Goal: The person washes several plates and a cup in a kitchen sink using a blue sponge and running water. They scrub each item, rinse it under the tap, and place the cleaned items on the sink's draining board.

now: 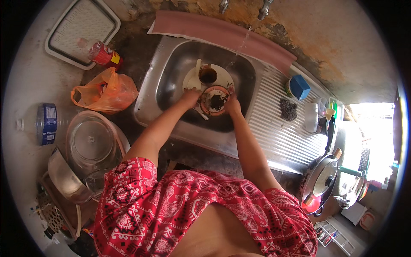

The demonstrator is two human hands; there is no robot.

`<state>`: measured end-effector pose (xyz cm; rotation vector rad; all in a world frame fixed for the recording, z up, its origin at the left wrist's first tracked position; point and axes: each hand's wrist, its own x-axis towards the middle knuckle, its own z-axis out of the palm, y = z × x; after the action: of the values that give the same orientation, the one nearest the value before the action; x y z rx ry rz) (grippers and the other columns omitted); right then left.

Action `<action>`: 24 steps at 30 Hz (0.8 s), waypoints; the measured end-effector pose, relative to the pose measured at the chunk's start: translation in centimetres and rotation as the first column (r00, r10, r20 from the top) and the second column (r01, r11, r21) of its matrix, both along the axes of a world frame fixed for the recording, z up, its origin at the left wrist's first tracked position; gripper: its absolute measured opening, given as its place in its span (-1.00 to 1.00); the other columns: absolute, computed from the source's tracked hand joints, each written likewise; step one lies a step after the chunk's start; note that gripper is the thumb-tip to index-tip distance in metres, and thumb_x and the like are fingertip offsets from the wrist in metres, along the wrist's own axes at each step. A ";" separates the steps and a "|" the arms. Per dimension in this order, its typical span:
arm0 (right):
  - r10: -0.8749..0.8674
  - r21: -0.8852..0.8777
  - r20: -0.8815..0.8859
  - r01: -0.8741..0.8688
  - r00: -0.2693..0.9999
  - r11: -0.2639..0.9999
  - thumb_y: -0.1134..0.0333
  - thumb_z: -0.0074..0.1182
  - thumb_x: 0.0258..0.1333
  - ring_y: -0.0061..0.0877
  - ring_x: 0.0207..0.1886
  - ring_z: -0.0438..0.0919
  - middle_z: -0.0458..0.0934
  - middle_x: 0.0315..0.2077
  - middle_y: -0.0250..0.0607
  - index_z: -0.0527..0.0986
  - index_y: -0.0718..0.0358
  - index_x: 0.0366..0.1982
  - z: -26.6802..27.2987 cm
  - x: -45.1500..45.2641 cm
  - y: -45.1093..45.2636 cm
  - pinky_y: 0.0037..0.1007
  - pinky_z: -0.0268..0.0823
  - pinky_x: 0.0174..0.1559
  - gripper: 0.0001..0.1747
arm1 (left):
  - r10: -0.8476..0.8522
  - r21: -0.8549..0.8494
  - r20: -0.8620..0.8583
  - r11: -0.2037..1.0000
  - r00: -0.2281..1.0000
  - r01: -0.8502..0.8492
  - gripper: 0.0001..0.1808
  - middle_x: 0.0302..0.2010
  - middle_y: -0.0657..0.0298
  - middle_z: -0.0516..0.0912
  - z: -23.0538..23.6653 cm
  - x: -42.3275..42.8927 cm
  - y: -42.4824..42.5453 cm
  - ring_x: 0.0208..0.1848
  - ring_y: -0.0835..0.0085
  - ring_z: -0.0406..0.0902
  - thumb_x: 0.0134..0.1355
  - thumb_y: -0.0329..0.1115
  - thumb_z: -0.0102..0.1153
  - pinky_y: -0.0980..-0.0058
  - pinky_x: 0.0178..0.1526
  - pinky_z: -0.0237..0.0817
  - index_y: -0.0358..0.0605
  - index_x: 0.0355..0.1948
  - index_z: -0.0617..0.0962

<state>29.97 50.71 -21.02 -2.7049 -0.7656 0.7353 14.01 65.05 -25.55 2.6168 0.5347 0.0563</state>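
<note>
Both my hands are over a stainless steel sink basin (171, 77). My right hand (232, 104) grips the right rim of a small pink-rimmed dish (214, 100) with dark residue in it. My left hand (191, 97) is at the dish's left side, near a pale long-handled utensil (198, 69); whether it grips either cannot be told. A metal spoon handle (201, 114) shows just below the dish. Behind the dish, a cup (207, 75) with dark contents stands on a larger white plate (224, 73). Water runs from the right-hand tap (264, 12).
Right of the basin, a ridged drainboard (273, 128) holds a dark scouring pad (288, 109) and a blue sponge (300, 87). At the left are an orange plastic bag (110, 91), a bottle of red liquid (104, 54), a white tray (85, 29) and glass dishes (91, 138).
</note>
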 end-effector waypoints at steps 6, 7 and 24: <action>-0.136 0.115 -0.235 0.166 0.962 0.979 0.49 -0.04 -0.04 -0.05 -0.16 0.55 0.49 -0.21 0.29 0.12 0.37 0.09 -3.1 1.8 -0.8 -0.16 0.43 -0.27 -0.41 | 0.215 -0.355 0.055 0.917 0.975 -0.182 -0.62 -0.22 0.02 0.57 -3.5 2.2 -0.4 -0.16 0.13 0.53 -0.20 -0.48 0.33 0.28 -0.09 0.31 -0.15 -0.27 0.53; -0.153 0.110 -0.252 0.185 0.956 0.977 0.50 -0.04 -0.04 -0.05 -0.16 0.55 0.49 -0.22 0.29 0.13 0.37 0.07 -1.6 1.0 -0.2 -0.15 0.42 -0.27 -0.43 | 0.234 -0.338 0.054 0.919 0.971 -0.202 -0.62 -0.24 0.03 0.58 -4.1 1.9 -0.2 -0.19 0.13 0.54 -0.21 -0.48 0.34 0.28 -0.09 0.31 -0.15 -0.27 0.54; -0.073 0.068 -0.085 0.079 0.994 0.995 0.50 -0.02 -0.06 0.02 -0.13 0.51 0.51 -0.25 0.27 0.12 0.40 0.00 0.9 0.6 0.0 -0.13 0.38 -0.16 -0.46 | -0.330 0.089 -0.026 0.939 0.944 0.331 -0.44 -0.16 0.18 0.44 -1.8 -1.8 1.8 -0.02 0.18 0.41 -0.34 -0.46 0.38 0.29 -0.01 0.32 -0.07 -0.17 0.55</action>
<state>30.52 50.68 -20.11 -2.6064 -0.6528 0.7816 12.24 66.89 -27.38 2.7618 0.0901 -0.0424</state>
